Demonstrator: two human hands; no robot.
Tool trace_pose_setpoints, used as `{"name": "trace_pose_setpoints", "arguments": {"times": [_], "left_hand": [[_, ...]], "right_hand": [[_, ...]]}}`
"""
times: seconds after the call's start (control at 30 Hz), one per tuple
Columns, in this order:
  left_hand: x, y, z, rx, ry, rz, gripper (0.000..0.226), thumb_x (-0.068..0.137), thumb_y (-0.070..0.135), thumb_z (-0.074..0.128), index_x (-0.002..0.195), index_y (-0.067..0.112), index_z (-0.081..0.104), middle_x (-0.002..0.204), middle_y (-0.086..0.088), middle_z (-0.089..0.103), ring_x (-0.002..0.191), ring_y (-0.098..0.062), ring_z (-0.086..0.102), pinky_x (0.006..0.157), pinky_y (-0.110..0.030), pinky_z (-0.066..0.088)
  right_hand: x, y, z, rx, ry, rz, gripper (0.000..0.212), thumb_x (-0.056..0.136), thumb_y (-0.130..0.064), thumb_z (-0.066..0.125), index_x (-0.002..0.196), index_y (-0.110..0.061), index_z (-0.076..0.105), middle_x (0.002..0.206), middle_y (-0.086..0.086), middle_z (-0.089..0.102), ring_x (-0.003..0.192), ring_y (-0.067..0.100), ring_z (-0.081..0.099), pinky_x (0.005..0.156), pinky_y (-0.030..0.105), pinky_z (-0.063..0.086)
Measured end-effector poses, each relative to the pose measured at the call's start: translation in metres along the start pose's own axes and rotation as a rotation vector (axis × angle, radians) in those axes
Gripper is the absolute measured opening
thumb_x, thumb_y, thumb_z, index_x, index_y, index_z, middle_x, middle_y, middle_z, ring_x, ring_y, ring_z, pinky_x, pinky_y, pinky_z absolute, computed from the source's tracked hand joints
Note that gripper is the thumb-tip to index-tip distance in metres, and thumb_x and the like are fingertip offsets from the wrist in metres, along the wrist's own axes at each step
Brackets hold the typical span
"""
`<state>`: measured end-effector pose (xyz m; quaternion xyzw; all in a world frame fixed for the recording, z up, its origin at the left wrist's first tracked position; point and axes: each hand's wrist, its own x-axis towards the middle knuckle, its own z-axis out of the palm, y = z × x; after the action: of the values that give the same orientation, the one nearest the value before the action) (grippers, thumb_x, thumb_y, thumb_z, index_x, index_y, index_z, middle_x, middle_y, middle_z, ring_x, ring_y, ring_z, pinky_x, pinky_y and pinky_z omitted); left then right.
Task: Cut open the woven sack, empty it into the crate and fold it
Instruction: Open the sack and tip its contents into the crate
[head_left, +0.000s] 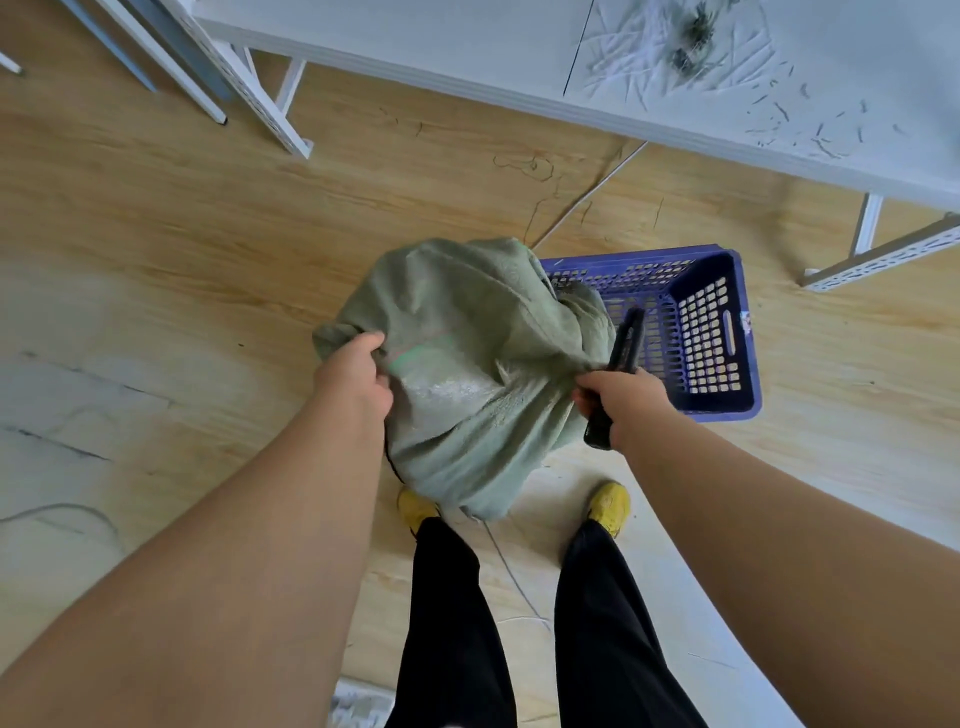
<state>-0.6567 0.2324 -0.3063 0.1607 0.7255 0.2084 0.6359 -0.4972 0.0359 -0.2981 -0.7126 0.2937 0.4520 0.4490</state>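
Green woven sack hangs bunched between both hands, above the wooden floor and just in front of the person's yellow shoes. Left hand grips a fold at the sack's left edge, fingers curled into the cloth. Right hand is clamped on a black knife and seems to pinch the sack's right side too — hard to confirm. Blue crate sits on the floor to the right of and beyond the sack; the sack's far end droops over the crate's near-left rim. So the crate lies on the right-hand side, nearer the right hand, and the sack's long axis runs from the feet up toward the crate. Judged: tipping needs the sack swung right, mouth over the crate. Hidden: the sack's mouth, any cut, its contents, the knife blade. Crate floor partly covered by the sack. White table at top is cut off.
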Motion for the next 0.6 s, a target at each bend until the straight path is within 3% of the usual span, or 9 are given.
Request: {"name": "trace_pose_setpoints", "arguments": {"times": [0.1, 0.2, 0.27, 0.37, 0.43, 0.5, 0.6], "left_hand": [[-0.018, -0.002, 0.024, -0.031, -0.178, -0.019, 0.037, 0.091, 0.002, 0.059, 0.127, 0.006, 0.057, 0.122, -0.01, 0.062, 0.085, -0.017, 0.064, 0.058, -0.025, 0.054], [-0.042, 0.003, 0.044, 0.033, -0.311, -0.025, 0.017, 0.09, 0.006, 0.063, 0.106, 0.009, 0.064, 0.12, -0.011, 0.064, 0.1, -0.02, 0.064, 0.075, -0.029, 0.055], [-0.064, 0.01, 0.057, 0.184, -0.454, 0.05, 0.012, 0.09, 0.011, 0.064, 0.101, 0.015, 0.067, 0.114, -0.009, 0.068, 0.104, -0.02, 0.064, 0.086, -0.032, 0.053], [-0.104, 0.025, 0.074, 0.458, -0.662, 0.267, 0.011, 0.087, 0.014, 0.066, 0.095, 0.019, 0.072, 0.097, -0.006, 0.073, 0.095, -0.022, 0.068, 0.094, -0.038, 0.051], [-0.123, 0.035, 0.081, 0.594, -0.667, 0.431, 0.013, 0.081, 0.018, 0.073, 0.092, 0.024, 0.073, 0.102, -0.004, 0.073, 0.102, -0.021, 0.067, 0.098, -0.038, 0.049], [-0.133, 0.042, 0.081, 0.656, -0.664, 0.541, 0.018, 0.084, 0.018, 0.072, 0.096, 0.03, 0.07, 0.108, 0.005, 0.07, 0.105, -0.011, 0.063, 0.094, -0.026, 0.047], [-0.128, 0.036, 0.071, 0.794, -0.54, 0.704, 0.017, 0.086, 0.019, 0.069, 0.091, 0.036, 0.067, 0.105, 0.01, 0.067, 0.1, -0.01, 0.062, 0.086, -0.024, 0.049]], "right_hand": [[-0.014, -0.004, 0.012, -0.26, 0.009, -0.239, 0.018, 0.077, -0.004, 0.069, 0.086, -0.017, 0.06, 0.078, 0.009, 0.065, 0.058, 0.025, 0.063, 0.064, 0.035, 0.056], [-0.041, -0.02, 0.029, -0.404, -0.125, -0.519, 0.034, 0.078, -0.017, 0.075, 0.11, -0.021, 0.064, 0.078, -0.007, 0.063, 0.057, 0.012, 0.065, 0.072, 0.038, 0.061], [-0.059, -0.033, 0.041, -0.432, -0.225, -0.652, 0.042, 0.074, -0.022, 0.08, 0.113, -0.021, 0.063, 0.073, -0.008, 0.06, 0.06, 0.017, 0.064, 0.068, 0.044, 0.061], [-0.078, -0.052, 0.049, -0.507, -0.171, -0.791, 0.038, 0.071, -0.023, 0.081, 0.105, -0.021, 0.062, 0.074, -0.006, 0.062, 0.073, 0.025, 0.068, 0.071, 0.042, 0.058], [-0.08, -0.067, 0.047, -0.454, -0.081, -0.775, 0.025, 0.074, -0.023, 0.077, 0.092, -0.014, 0.063, 0.072, 0.002, 0.065, 0.064, 0.027, 0.066, 0.07, 0.043, 0.057], [-0.079, -0.082, 0.037, -0.31, -0.016, -0.689, 0.016, 0.077, -0.02, 0.073, 0.075, -0.014, 0.059, 0.062, 0.005, 0.061, 0.054, 0.023, 0.057, 0.068, 0.045, 0.055], [-0.082, -0.097, 0.019, -0.061, -0.037, -0.526, 0.017, 0.082, -0.013, 0.071, 0.074, -0.014, 0.055, 0.06, 0.005, 0.057, 0.052, 0.019, 0.052, 0.065, 0.039, 0.052]]}}
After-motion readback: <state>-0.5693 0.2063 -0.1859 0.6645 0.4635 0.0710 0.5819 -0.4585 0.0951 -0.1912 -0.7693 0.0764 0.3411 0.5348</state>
